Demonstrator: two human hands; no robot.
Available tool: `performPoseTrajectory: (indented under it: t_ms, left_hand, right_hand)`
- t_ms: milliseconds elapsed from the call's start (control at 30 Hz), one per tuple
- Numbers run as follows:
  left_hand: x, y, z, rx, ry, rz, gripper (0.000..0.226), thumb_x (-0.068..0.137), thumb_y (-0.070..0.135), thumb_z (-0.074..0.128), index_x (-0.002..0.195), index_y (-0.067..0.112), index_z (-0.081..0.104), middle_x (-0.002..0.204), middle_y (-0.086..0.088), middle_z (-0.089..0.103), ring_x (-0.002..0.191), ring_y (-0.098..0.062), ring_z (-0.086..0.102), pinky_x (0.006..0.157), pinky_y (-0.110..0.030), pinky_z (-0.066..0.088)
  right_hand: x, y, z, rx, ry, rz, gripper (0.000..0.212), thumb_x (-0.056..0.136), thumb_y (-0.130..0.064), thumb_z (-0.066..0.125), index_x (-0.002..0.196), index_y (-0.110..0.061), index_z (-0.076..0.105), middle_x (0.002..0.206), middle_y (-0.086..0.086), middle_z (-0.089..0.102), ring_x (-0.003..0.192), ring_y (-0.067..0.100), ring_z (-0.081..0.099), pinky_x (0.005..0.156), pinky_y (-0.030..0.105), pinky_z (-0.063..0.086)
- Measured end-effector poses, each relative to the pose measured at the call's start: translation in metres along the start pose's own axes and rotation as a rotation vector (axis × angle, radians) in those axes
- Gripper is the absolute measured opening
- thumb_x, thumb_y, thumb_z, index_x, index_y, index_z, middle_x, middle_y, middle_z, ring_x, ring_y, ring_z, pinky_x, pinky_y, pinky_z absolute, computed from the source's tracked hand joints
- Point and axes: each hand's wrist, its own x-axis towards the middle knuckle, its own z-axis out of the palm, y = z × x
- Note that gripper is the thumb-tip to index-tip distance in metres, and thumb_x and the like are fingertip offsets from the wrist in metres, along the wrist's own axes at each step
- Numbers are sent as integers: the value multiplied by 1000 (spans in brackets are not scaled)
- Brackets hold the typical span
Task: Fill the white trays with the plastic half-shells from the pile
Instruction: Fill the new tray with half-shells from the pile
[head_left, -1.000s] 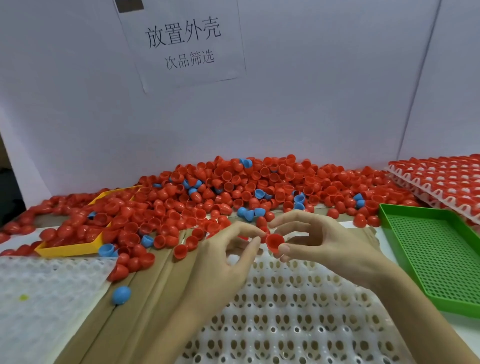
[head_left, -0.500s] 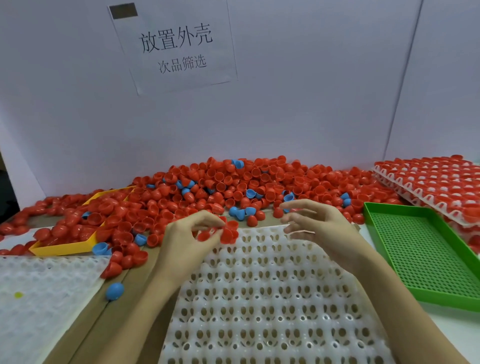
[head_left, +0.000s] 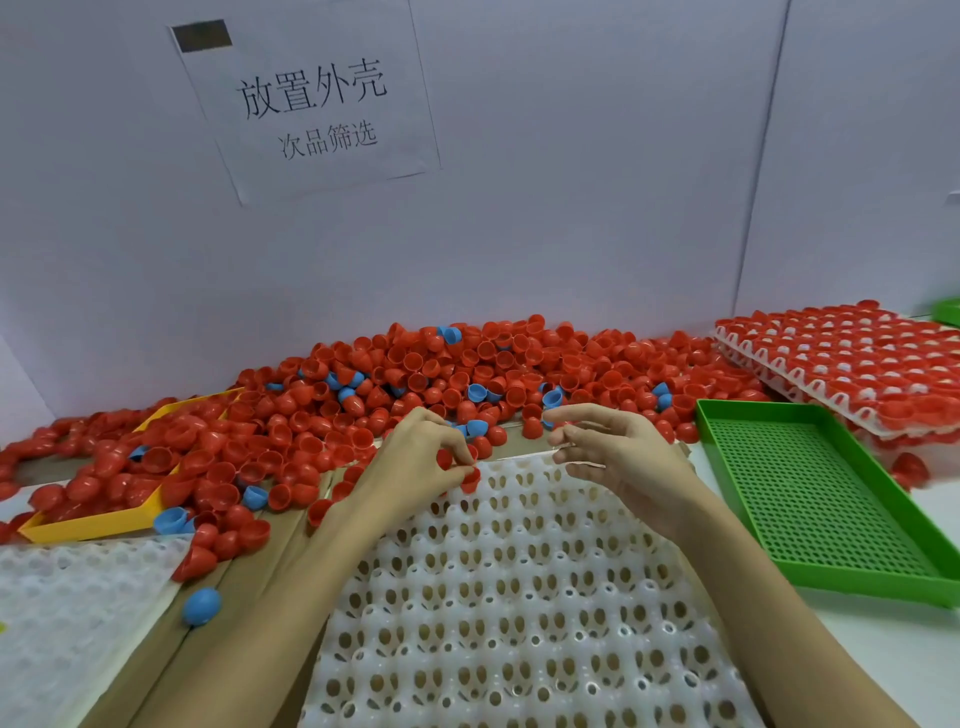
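Seating step: left hand (head_left: 415, 462) pinched red half-shell (head_left: 470, 478) at white tray (head_left: 519, 597) far edge; right hand (head_left: 618, 457) slack, empty. Next needs a shell from pile (head_left: 467, 374).

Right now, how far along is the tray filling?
Done: stacked filled trays far right. In hand: left hand pinches red half-shells at the front white tray's far edge; right hand holds nothing. Left: that tray's visible pockets, the big pile.

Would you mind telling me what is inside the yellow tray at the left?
The yellow tray holds red half-shells heaped over its rim, with a blue one among them. Its floor and far edge are covered by the pile.
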Motion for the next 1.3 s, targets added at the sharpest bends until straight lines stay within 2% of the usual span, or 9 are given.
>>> performPoseTrajectory:
  t_ms: [100,333,467,600,667,733,867,1033,1300]
  left_hand:
    - [4,2,-5,54,-59,75,8,88,28,80,94,21,81,107,10,66,106,-8,55,97,-26,45]
    - [42,15,-19,39,-38,98,19,98,37,66,100,21,77,96,11,65,88,-2,60,78,-18,50]
    - [72,26,3,168,-123,130,33,102,31,60,132,17,64,127,1,60,116,-16,59,96,-32,52]
    - [96,29,27,397,-331,244,56,105,17,51,157,30,37,165,-2,29,147,-25,34,115,-44,40]
    - [106,27,33,601,-428,283,72,102,7,49,162,36,22,173,0,8,157,-26,13,122,-48,29]
    - [112,28,36,655,-480,270,73,100,4,49,162,32,21,173,0,6,157,-28,12,121,-49,27]
    - [115,32,47,608,-387,274,53,98,-1,49,149,11,40,154,-6,35,132,-30,35,106,-39,42]
    - [113,33,38,460,-352,232,39,97,-2,54,132,16,53,129,-2,53,116,-25,43,95,-38,50]
    - [50,55,-4,-200,235,202,16,92,11,72,102,21,66,103,14,66,99,-6,59,90,-24,51]
  right_hand:
    - [1,1,-3,29,-5,-4,23,103,-7,62,115,-16,80,101,7,77,91,19,74,80,27,59]
    - [6,3,-9,86,43,-3,27,103,-5,62,113,-20,81,103,9,77,90,20,73,79,28,58]
    - [6,3,-10,111,77,-8,27,104,-7,60,112,-21,82,101,8,77,87,18,72,77,27,59]
    - [7,1,-11,134,95,-8,24,104,-11,61,110,-21,82,98,8,76,84,17,72,73,24,59]
    - [7,1,-11,139,89,-10,22,104,-14,62,110,-21,82,97,7,76,84,17,72,74,25,59]
    - [8,1,-11,134,81,-9,22,105,-15,62,110,-21,82,97,6,76,84,17,71,75,26,58]
    - [8,2,-11,137,66,-8,22,105,-15,62,111,-20,82,97,6,76,83,16,71,74,25,58]
    - [7,2,-12,148,67,-3,21,104,-15,63,111,-18,82,97,6,76,83,16,71,73,25,58]
    - [5,0,-7,128,86,9,21,103,-13,63,110,-19,82,100,9,77,86,20,72,73,26,58]
